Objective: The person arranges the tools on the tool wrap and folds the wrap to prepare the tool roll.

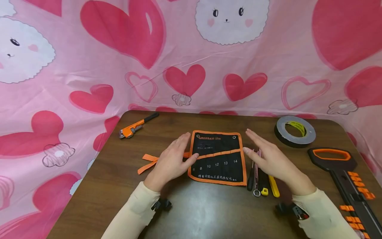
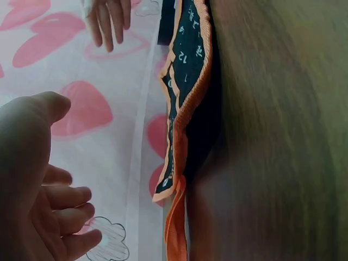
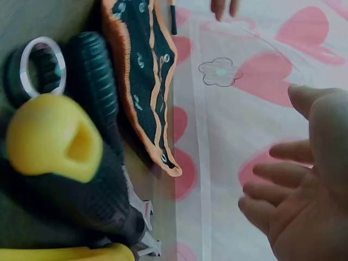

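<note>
A black tool pouch with orange trim (image 1: 219, 167) lies flat on the table, numbers printed along its pockets. My left hand (image 1: 171, 157) hovers by its left edge, fingers extended and holding nothing. On the other side my right hand (image 1: 273, 159) is raised above several tools, also with nothing in it. Under that hand lie a ring-ended wrench (image 1: 256, 186), a black ribbed handle (image 3: 92, 70), a black tool with a yellow end (image 3: 38, 136) and a yellow-handled tool (image 1: 274, 187). Orange straps (image 1: 148, 162) stick out from the pouch, passing behind my left hand.
An orange pipe wrench (image 1: 129, 130) rests at the table's back left. Toward the back right is a roll of grey tape (image 1: 308, 132). A black tool with an orange-lined handle and orange clips (image 1: 338, 174) runs along the right side. Heart-patterned cloth (image 1: 191, 53) hangs behind the table.
</note>
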`<move>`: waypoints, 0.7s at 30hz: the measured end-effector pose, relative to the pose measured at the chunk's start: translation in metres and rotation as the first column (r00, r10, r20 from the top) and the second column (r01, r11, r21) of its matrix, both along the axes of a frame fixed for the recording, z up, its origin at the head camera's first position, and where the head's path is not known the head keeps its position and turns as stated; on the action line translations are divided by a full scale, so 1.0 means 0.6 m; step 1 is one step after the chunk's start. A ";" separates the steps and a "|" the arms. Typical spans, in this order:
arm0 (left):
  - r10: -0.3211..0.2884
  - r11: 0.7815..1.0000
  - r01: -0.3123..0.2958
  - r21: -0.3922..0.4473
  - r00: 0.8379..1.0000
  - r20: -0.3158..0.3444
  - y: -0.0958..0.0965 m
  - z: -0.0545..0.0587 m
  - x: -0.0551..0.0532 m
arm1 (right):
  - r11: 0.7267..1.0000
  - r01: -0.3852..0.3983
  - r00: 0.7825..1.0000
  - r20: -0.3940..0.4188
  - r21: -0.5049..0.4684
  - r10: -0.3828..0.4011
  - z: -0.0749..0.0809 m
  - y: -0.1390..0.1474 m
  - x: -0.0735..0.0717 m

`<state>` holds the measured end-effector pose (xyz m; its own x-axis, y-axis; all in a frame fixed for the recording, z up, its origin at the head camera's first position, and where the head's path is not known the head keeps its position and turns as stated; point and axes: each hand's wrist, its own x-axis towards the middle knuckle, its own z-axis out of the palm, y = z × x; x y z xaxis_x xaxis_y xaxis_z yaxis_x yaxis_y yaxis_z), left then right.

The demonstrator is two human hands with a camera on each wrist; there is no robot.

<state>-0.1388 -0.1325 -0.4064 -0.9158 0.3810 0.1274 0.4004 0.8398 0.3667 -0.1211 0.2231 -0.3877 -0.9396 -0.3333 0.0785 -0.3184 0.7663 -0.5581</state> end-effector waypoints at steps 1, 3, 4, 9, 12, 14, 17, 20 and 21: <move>0.001 1.000 -0.001 0.013 1.000 0.007 0.001 0.001 0.001 | 1.000 -0.007 1.000 -0.004 -0.014 0.007 0.001 0.000 -0.004; -0.003 0.999 0.002 0.039 1.000 0.017 0.003 0.002 0.003 | 0.999 -0.016 1.000 -0.009 -0.039 0.015 0.002 -0.001 -0.011; -0.010 0.999 0.009 0.052 1.000 0.018 0.003 0.002 0.004 | 0.999 -0.012 1.000 -0.009 -0.050 0.012 0.003 -0.001 -0.015; -0.018 0.996 0.016 0.085 1.000 0.025 0.005 0.002 0.007 | 0.997 0.039 0.998 0.057 -0.073 -0.035 0.004 -0.002 -0.033; -0.011 0.994 0.007 0.107 0.999 0.032 0.005 0.002 0.008 | 0.995 0.051 0.997 0.070 -0.091 -0.044 0.001 -0.003 -0.044; -0.010 0.992 0.005 0.126 0.999 0.039 0.005 0.001 0.009 | 0.992 0.049 0.997 0.068 -0.118 -0.041 -0.004 -0.003 -0.052; -0.015 0.987 0.005 0.162 0.998 0.059 0.006 -0.001 0.011 | 0.988 0.048 0.997 0.060 -0.149 -0.039 -0.012 -0.004 -0.067; -0.019 0.982 0.002 0.190 0.996 0.090 0.009 -0.004 0.014 | 0.986 0.047 0.997 0.069 -0.161 -0.036 -0.018 -0.005 -0.080; -0.020 0.980 0.000 0.198 0.995 0.099 0.011 -0.005 0.015 | 0.986 0.044 0.997 0.070 -0.159 -0.033 -0.019 -0.005 -0.084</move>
<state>-0.1297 -0.1262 -0.4093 -0.9238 0.3671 0.1087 0.3615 0.7430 0.5633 -0.1716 0.2202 -0.3993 -0.9563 -0.2853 0.0643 -0.2483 0.6758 -0.6940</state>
